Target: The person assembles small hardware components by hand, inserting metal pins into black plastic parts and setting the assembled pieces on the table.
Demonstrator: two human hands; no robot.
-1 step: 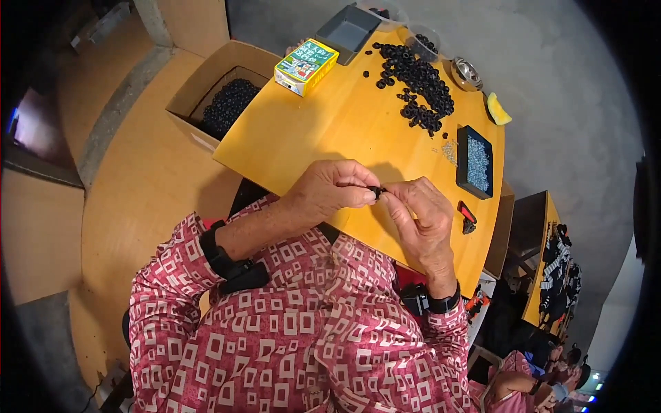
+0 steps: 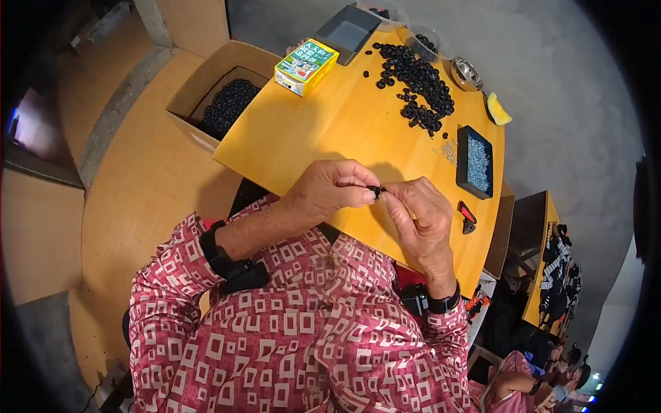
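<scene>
Our left hand [image 2: 334, 186] and right hand [image 2: 421, 215] pinch a small black part [image 2: 376, 192] between fingertips, above the yellow counter [image 2: 323, 131].

A yellow-and-green printed carton [image 2: 306, 67] is standing near the far left edge of the wooden surface [image 2: 337, 127], with a grey rectangular tray [image 2: 346, 33] lying just beyond it. Along the far right side, a clear plastic tub [image 2: 414, 48], a shiny metal bowl [image 2: 467, 73] and a yellow wedge-shaped object [image 2: 497, 110] are sitting in a row. Nearer, a small red-and-black object [image 2: 467, 208] is lying by the right edge. A cardboard box [image 2: 187, 93] is standing beside the surface at left. At lower right, another person [image 2: 515, 365] is sitting near a second table [image 2: 533, 303].
</scene>
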